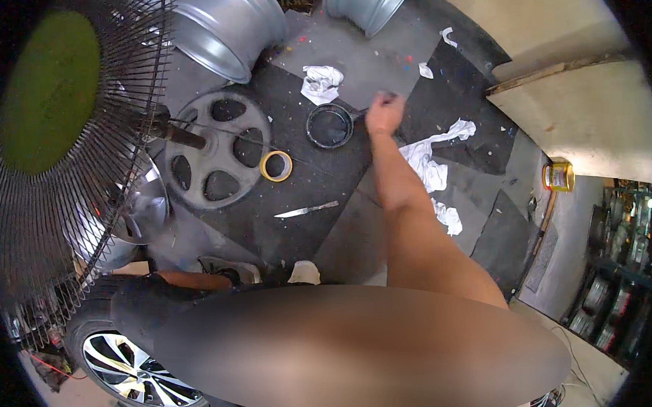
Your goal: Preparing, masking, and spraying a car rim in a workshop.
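Note:
My right arm reaches out from the lower right, and my right hand [384,115] is closed around the handle of a shallow round black pan [310,135] resting on the floor. Dark material lies inside the pan. Crumpled white cloth [320,84] sits just beyond it, and a long white rag [428,168] lies beside my forearm. A roll of yellow tape [289,167] and a knife [305,210] are on the floor nearer to me. My left hand does not show; a blurred patch hides the lower middle.
A large pedestal fan [128,64] fills the left side, its round grey base [218,97] near the tape. Silver wheel rims [232,25] stand at the back. A tyre with a two-tone rim [140,374] is at lower left. To the right are a yellow tin [558,177] and shelves [614,267].

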A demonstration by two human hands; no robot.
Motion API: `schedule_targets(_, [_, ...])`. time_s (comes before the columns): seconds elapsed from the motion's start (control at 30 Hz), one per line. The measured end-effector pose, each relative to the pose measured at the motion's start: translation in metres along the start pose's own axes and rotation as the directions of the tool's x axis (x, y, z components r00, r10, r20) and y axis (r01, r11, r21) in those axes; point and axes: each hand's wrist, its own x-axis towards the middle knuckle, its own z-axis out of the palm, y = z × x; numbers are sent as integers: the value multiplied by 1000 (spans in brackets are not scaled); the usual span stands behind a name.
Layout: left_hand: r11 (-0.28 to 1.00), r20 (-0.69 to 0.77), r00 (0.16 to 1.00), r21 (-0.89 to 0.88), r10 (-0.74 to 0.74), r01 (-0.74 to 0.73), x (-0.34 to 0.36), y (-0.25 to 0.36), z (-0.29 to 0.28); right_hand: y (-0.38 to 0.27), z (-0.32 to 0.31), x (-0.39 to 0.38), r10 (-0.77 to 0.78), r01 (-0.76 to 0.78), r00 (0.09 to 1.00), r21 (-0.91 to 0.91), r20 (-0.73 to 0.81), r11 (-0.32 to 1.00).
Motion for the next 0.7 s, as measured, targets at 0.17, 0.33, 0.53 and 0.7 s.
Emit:
schedule_targets(0.17, [1000,-5,1000,-7,19,-19,43,24,14,101,-48,47,221,-189,951,155,-218,970])
schedule_targets(0.33, [1000,-122,993,-24,9,-12,47,33,3,16,-8,20,-86,86,996,255,-13,963])
schedule_targets(0.53, [986,-385,921,-165,-65,1,-16,7,-29,-65,100,-9,-318,370,852,-48,415,928])
schedule_targets(0.7, [845,-674,608,-535,-419,-11,-234,-173,-13,36,143,79,-345,997,15,13,939,78])
